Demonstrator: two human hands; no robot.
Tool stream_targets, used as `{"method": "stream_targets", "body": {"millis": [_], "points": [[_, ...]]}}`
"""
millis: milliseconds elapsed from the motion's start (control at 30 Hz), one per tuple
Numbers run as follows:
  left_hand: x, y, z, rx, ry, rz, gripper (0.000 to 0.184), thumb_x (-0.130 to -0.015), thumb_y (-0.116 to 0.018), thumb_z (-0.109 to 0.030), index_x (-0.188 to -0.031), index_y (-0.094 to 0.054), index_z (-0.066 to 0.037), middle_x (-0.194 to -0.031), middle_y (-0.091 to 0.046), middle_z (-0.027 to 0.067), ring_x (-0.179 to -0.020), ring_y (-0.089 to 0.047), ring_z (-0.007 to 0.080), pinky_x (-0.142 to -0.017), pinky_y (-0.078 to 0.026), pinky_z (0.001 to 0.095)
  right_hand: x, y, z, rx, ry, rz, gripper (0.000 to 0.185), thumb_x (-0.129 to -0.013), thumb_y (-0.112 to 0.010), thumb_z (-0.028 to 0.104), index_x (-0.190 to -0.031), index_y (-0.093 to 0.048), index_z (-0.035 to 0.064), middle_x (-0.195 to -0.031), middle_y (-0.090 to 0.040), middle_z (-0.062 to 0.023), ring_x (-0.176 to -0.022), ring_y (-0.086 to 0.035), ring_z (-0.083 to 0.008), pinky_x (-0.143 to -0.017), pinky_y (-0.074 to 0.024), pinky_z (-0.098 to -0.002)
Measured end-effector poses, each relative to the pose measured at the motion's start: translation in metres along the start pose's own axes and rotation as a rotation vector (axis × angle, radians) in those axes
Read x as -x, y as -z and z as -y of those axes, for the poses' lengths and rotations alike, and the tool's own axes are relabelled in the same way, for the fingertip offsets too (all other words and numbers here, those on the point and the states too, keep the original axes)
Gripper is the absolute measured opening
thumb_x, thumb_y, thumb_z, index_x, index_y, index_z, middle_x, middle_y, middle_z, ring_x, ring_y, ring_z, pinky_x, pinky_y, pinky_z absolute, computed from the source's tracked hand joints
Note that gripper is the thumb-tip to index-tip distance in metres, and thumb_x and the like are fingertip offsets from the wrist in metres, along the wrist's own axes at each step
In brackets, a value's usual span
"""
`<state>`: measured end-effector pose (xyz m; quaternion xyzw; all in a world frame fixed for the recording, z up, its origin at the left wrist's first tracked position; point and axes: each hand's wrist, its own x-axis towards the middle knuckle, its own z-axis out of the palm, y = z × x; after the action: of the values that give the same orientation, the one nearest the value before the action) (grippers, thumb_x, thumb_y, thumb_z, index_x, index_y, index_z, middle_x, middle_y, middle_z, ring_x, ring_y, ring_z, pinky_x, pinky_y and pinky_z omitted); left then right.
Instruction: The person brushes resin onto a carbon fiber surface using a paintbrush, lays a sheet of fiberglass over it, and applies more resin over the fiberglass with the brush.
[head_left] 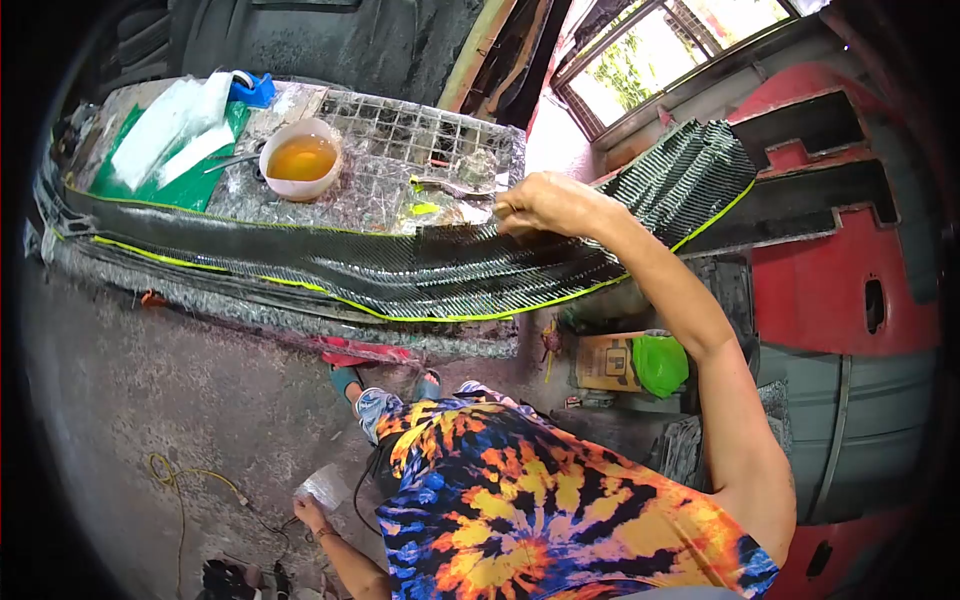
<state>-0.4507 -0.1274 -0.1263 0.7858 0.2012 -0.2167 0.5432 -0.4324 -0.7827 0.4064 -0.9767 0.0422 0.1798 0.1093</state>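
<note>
A long strip of black woven carbon fibre cloth (390,265) with yellow-green edging lies along the near side of the work table, its right end reaching past the table. My right hand (555,208) is closed at the strip's upper edge, fingertips pinched on the cloth there. Low at my side, my left hand (312,512) grips a small whitish translucent sheet (325,487) by its edge. A white bowl (318,184) of amber liquid (302,158) stands on the table left of my right hand. Yellow-green scraps (424,208) lie beside the strip.
White cloth (165,130) on a green sheet (225,135) and a blue tape dispenser (252,90) are on the table (385,185). A cardboard box (605,362) with a green bag (660,365) stands below. Red panels (810,275) rise at right. A yellow cord (205,472) crosses the floor.
</note>
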Motion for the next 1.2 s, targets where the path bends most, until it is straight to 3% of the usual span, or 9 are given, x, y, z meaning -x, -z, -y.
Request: {"method": "stream_targets", "body": {"millis": [67, 167, 233, 367, 533, 667, 767, 900, 1200], "points": [[0.023, -0.004, 0.018, 0.041, 0.045, -0.021, 0.020, -0.080, -0.055, -0.002, -0.069, -0.040, -0.009, -0.066, -0.037, -0.0064, -0.060, -0.033, 0.0063, -0.049, -0.028, 0.0247, 0.001, 0.000, -0.010, -0.013, 0.098, -0.180, 0.014, -0.083, -0.063, 0.020, -0.087, -0.061, 0.0063, -0.077, -0.063, -0.0145, -0.072, -0.063, -0.0315, -0.064, -0.0475, -0.0398], [0.039, -0.014, 0.041, 0.133, 0.071, -0.058, 0.019, -0.080, -0.054, -0.002, -0.069, -0.041, -0.010, -0.064, -0.038, -0.0061, -0.057, -0.034, 0.0060, -0.047, -0.027, 0.0248, 0.017, 0.030, 0.007, -0.084, -0.046, -0.197, 0.019, -0.083, -0.065, 0.024, -0.084, -0.060, 0.0054, -0.071, -0.062, -0.0126, -0.065, -0.062, -0.0269, -0.062, -0.0474, -0.0358], [0.052, -0.026, 0.058, 0.231, 0.023, -0.111, 0.018, -0.078, -0.054, -0.001, -0.070, -0.041, -0.010, -0.062, -0.040, -0.0049, -0.054, -0.036, 0.0061, -0.045, -0.029, 0.0257, 0.033, 0.037, 0.008, 0.049, -0.142, -0.086, 0.022, -0.080, -0.068, 0.026, -0.080, -0.060, 0.0058, -0.071, -0.062, -0.0122, -0.067, -0.062, -0.0287, -0.062, -0.0458, -0.0376], [0.078, -0.045, 0.059, 0.074, 0.016, -0.152, 0.011, -0.079, -0.055, -0.005, -0.073, -0.046, -0.007, -0.063, -0.041, -0.0048, -0.055, -0.036, 0.0072, -0.046, -0.030, 0.0258, 0.018, 0.008, -0.012, 0.078, 0.094, 0.085, 0.027, -0.080, -0.068, 0.027, -0.079, -0.058, 0.0027, -0.068, -0.059, -0.0164, -0.066, -0.059, -0.0340, -0.061, -0.0427, -0.0428], [0.079, -0.048, 0.070, 0.105, 0.078, -0.098, 0.009, -0.079, -0.055, -0.005, -0.075, -0.047, -0.006, -0.066, -0.042, -0.0040, -0.058, -0.036, 0.0080, -0.050, -0.031, 0.0264, -0.036, -0.008, -0.007, 0.068, 0.250, -0.108, 0.028, -0.085, -0.065, 0.022, -0.074, -0.049, 0.0018, -0.060, -0.053, -0.0125, -0.054, -0.048, -0.0268, -0.054, -0.0388, -0.0382], [0.069, -0.044, 0.060, 0.108, 0.150, -0.066, 0.010, -0.079, -0.055, -0.003, -0.076, -0.046, -0.004, -0.068, -0.042, -0.0030, -0.062, -0.035, 0.0089, -0.053, -0.031, 0.0265, -0.037, 0.024, 0.022, -0.035, 0.137, -0.162, 0.027, -0.085, -0.066, 0.025, -0.076, -0.055, 0.0024, -0.061, -0.052, -0.0091, -0.055, -0.048, -0.0156, -0.054, -0.0388, -0.0349], [0.077, -0.044, 0.052, 0.204, 0.183, -0.068, 0.009, -0.079, -0.055, -0.004, -0.077, -0.046, -0.004, -0.069, -0.043, -0.0031, -0.061, -0.035, 0.0089, -0.052, -0.031, 0.0262, -0.018, 0.033, 0.020, 0.072, -0.001, 0.052, 0.028, -0.084, -0.067, 0.027, -0.076, -0.056, 0.0031, -0.060, -0.051, -0.0098, -0.055, -0.049, -0.0203, -0.055, -0.0391, -0.0356], [0.066, -0.039, 0.049, 0.104, 0.139, -0.092, 0.005, -0.079, -0.055, -0.006, -0.079, -0.050, -0.005, -0.067, -0.045, -0.0038, -0.058, -0.039, 0.0075, -0.050, -0.031, 0.0256, -0.046, 0.000, -0.005, 0.072, 0.053, 0.148, 0.028, -0.082, -0.067, 0.027, -0.077, -0.056, 0.0018, -0.065, -0.057, -0.0152, -0.062, -0.056, -0.0299, -0.059, -0.0410, -0.0405], [0.061, -0.028, 0.044, 0.146, 0.113, -0.099, 0.006, -0.081, -0.056, -0.005, -0.082, -0.050, -0.005, -0.068, -0.046, -0.0035, -0.058, -0.040, 0.0069, -0.049, -0.032, 0.0256, -0.060, 0.007, 0.008, -0.056, 0.079, -0.153, 0.027, -0.082, -0.068, 0.027, -0.077, -0.058, 0.0023, -0.063, -0.057, -0.0130, -0.056, -0.055, -0.0254, -0.056, -0.0427, -0.0363]]}}
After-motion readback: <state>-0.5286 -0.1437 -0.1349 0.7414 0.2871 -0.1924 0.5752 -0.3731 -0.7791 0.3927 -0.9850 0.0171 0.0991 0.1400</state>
